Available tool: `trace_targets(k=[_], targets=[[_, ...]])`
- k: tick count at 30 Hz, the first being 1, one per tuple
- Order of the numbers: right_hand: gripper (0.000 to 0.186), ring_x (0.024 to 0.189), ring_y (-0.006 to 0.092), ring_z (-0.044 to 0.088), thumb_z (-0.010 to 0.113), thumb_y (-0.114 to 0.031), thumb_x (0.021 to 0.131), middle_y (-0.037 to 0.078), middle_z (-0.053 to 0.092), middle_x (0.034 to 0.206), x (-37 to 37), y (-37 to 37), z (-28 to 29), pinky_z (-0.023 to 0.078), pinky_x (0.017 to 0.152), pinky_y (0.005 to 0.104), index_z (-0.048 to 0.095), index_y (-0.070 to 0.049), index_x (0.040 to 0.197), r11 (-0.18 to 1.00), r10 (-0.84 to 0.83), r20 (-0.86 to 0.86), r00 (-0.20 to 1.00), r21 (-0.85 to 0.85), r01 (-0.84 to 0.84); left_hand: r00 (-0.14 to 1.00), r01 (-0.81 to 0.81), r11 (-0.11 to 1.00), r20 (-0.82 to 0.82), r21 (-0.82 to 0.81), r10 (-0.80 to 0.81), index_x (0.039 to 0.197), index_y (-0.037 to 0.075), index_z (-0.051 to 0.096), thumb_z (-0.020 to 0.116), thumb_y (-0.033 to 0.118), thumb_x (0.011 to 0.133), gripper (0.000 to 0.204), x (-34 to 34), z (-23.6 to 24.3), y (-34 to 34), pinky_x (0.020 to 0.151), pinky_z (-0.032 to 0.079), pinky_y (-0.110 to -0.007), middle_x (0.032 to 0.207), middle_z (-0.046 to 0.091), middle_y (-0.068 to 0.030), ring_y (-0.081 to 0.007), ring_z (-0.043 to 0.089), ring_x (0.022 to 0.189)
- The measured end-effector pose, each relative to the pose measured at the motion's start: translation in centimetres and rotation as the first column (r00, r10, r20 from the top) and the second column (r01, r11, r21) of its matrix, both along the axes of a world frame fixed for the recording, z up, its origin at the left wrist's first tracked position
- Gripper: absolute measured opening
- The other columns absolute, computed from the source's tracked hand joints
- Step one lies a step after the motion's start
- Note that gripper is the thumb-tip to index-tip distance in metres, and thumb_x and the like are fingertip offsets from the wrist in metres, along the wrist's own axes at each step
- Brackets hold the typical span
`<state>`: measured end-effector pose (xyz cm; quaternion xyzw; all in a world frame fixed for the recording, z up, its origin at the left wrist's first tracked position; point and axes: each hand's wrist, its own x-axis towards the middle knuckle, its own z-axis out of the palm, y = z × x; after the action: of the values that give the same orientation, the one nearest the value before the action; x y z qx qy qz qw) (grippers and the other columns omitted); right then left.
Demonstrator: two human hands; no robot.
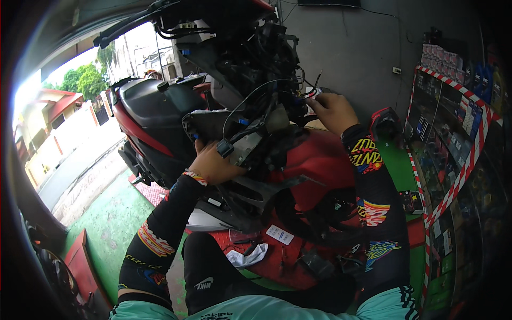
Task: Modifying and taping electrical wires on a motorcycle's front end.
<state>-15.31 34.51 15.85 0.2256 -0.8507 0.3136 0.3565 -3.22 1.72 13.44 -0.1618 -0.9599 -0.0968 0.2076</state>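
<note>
Two bare hands work at the exposed front of a red-and-black motorcycle (261, 58), which stands over a flat red platform (266, 272). The right hand (336, 113), thumb and forefinger drawn nearly together, is at a bundle of thin black wires (294, 99); whether its grip has hold of one cannot be told. Lower down, the left hand (216, 164) rests against the dark bodywork with fingers partly curled, a black block-shaped plastic connector (224, 148) lying just over them; what its grip holds is hidden. To the right curves a glossy red fender (320, 165). Toward the platform's near left edge lies a crumpled white cloth (248, 257), with a slim screwdriver (282, 260) to its right and a white rectangular printed card (280, 234) farther in from that edge.
</note>
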Motion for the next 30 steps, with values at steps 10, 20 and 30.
trace_targets(k=[10, 20, 30], targets=[[0.049, 0.074, 0.0269, 0.067, 0.068, -0.043, 0.097, 0.019, 0.071, 0.08, 0.4, 7.0, -0.4, 0.052, 0.076, 0.0415, 0.073, 0.006, 0.09, 0.974, -0.227, 0.186, 0.956, 0.069, 0.218, 0.999, 0.03, 0.998, 0.019, -0.051, -0.029, 0.137, 0.011, 0.059, 0.073, 0.043, 0.079, 0.068, 1.5, 0.6, 0.2, 0.116, 0.027, -0.055, 0.121, 0.066, -0.0197, -0.0382, 0.056, 0.124], [0.033, 0.088, 0.0146, 0.064, 0.073, -0.028, 0.095, 0.007, 0.069, 0.097, 1.9, 17.0, -6.2, 0.052, 0.077, 0.0337, 0.066, -0.001, 0.113, 0.974, 0.215, 0.434, 0.875, -0.166, -0.157, 0.978, 0.203, 0.95, 0.093, -0.235, -0.186, 0.141, -0.001, 0.055, 0.071, 0.037, 0.088, 0.068, 10.7, 4.8, 0.1, 0.12, 0.027, -0.056, 0.134, 0.061, -0.022, -0.036, 0.052, 0.135], [0.021, 0.051, 0.0016, 0.041, 0.069, -0.026, 0.097, -0.007, 0.053, 0.069, 6.3, 29.3, -8.5, 0.029, 0.044, 0.0219, 0.068, -0.008, 0.107, 0.774, 0.316, 0.407, 0.857, -0.633, 0.016, 0.868, 0.435, 0.891, 0.203, 0.127, -0.453, 0.144, -0.001, 0.055, 0.079, 0.005, 0.083, 0.065, 12.1, 8.1, -2.6, 0.105, 0.05, -0.039, 0.132, 0.068, -0.0167, -0.0278, 0.065, 0.123]])
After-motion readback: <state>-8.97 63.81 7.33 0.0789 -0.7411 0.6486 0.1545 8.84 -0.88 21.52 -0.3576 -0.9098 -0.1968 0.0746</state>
